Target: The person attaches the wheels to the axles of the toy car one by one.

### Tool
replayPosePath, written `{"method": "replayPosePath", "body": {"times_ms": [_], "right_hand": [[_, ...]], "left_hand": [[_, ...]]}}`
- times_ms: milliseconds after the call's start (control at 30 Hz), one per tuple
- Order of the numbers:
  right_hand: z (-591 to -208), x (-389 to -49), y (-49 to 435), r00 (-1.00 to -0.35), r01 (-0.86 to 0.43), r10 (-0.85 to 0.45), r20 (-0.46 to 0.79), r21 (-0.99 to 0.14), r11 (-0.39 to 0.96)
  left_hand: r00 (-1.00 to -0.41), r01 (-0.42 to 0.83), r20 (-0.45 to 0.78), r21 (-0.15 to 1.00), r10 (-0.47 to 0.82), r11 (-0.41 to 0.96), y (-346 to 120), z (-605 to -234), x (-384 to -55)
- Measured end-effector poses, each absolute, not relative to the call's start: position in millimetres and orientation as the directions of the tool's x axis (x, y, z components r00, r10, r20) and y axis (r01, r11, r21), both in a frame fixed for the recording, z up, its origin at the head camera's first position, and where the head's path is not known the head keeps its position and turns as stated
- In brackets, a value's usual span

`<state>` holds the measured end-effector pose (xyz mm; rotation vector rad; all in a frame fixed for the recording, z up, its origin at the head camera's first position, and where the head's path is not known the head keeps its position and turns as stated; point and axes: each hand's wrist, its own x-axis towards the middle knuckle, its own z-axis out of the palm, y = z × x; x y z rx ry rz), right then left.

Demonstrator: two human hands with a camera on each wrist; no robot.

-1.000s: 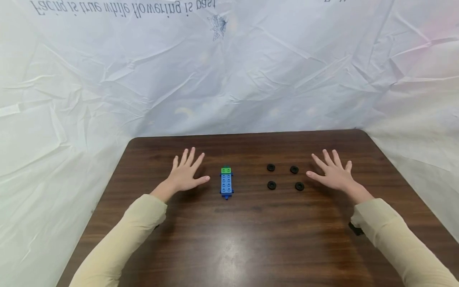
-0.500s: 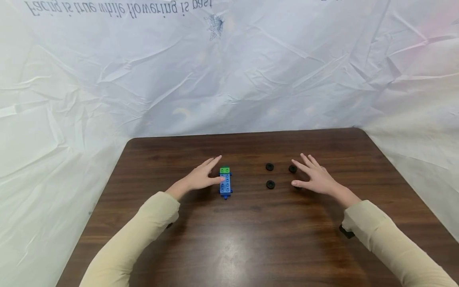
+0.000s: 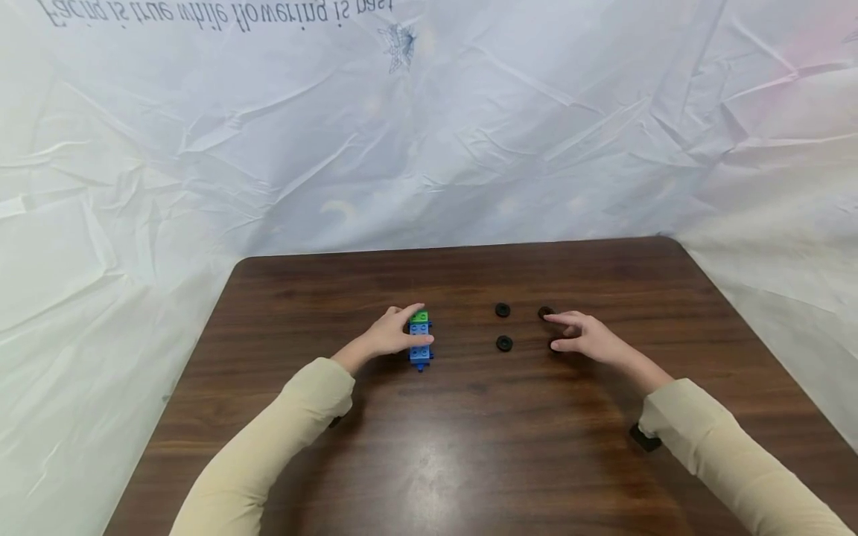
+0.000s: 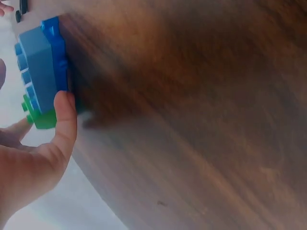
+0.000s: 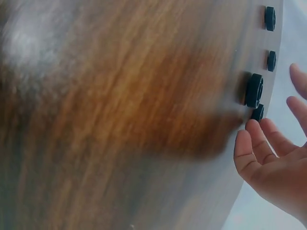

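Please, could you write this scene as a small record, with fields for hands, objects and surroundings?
left hand: thumb over blue-and-green block piece
right hand: beside two black wheels; contact unclear
wheel count: four
wheel place: on table, right of block piece
table colour: brown
backdrop: whitish, wrinkled

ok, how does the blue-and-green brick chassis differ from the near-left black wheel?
Colour: brick chassis blue and green, near-left wheel all black.
Shape: chassis long and studded, wheel round.
Size: chassis is clearly longer than the wheel is wide.
Hand: left hand partly covers the chassis; wheel uncovered.
Both sit on the wood-grain table.
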<state>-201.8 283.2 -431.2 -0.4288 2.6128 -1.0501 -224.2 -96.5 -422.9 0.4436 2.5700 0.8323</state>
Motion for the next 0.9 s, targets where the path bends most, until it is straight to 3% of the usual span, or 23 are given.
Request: {"method": "replayPosePath", "body": {"times_ms": [900], "right_hand": [[-444, -201, 278, -0.942, -0.192, -0.318, -0.108, -0.602, 0.775]], "left_hand": [[-0.933, 0.114, -0.226, 0.548, 0.278, 0.829, -72, -434, -220]]}}
